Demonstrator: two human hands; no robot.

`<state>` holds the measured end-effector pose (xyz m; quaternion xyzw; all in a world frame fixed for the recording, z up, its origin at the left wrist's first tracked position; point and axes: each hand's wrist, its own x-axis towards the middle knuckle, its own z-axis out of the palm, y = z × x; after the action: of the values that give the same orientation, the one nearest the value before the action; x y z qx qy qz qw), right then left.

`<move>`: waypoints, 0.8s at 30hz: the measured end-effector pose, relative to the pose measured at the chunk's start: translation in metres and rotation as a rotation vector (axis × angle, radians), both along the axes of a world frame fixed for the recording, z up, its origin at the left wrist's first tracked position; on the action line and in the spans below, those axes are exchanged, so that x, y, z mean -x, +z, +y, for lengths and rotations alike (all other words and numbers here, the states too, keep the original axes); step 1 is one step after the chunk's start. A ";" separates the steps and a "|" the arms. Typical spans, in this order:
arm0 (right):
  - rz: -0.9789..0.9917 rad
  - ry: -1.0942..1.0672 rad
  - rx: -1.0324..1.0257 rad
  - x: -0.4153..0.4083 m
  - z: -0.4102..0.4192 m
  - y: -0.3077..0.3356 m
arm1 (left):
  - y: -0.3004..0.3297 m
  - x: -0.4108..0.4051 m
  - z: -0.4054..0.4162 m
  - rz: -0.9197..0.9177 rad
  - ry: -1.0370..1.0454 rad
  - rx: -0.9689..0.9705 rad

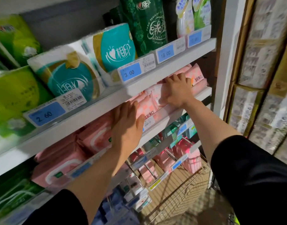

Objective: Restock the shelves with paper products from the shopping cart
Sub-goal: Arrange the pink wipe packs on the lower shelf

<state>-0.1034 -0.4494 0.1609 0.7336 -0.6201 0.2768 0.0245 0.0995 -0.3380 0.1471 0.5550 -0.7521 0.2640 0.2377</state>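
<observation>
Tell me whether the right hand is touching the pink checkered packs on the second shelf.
Touching. The head view shows the right hand laid on top of the pink checkered packs, fingers curled over their far edge, with no gap visible.

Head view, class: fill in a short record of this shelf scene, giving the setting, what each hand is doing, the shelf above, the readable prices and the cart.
Setting: shop shelves of paper goods
Left hand: flat, fingers straight, pressing pink packs
Right hand: on the pink packs further right, fingers curled over them
Shelf above: teal-and-white rolls, green packs, dark green pack
Price tags: 2.60, 3.00, 13.00
Cart: wire, lower right, contents unclear
</observation>
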 end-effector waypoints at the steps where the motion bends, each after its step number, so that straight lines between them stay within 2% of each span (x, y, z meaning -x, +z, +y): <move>1: 0.011 -0.005 0.004 0.000 0.002 0.003 | 0.000 0.000 0.000 -0.023 -0.020 0.026; 4: -0.002 -0.012 0.083 -0.003 0.007 0.007 | -0.003 0.000 -0.001 -0.060 -0.017 0.048; 8: -0.161 0.094 0.066 -0.008 0.017 0.006 | -0.005 -0.003 -0.003 0.027 0.024 -0.048; 11: -0.372 0.142 0.131 -0.010 0.030 -0.006 | -0.003 0.000 -0.001 0.106 -0.013 -0.026; 16: -0.737 0.090 0.414 -0.016 0.048 -0.016 | 0.005 0.004 0.007 0.214 -0.040 -0.049; 21: -0.611 0.058 0.564 -0.007 0.088 -0.020 | 0.014 0.006 0.014 0.211 0.023 -0.204; 24: -0.499 0.045 0.644 -0.002 0.113 -0.040 | 0.015 0.008 0.021 0.272 -0.016 -0.159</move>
<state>-0.1015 -0.3360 0.1207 0.6121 -0.4725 0.6269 0.0955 0.0918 -0.3169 0.1622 0.5966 -0.7360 0.1242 0.2948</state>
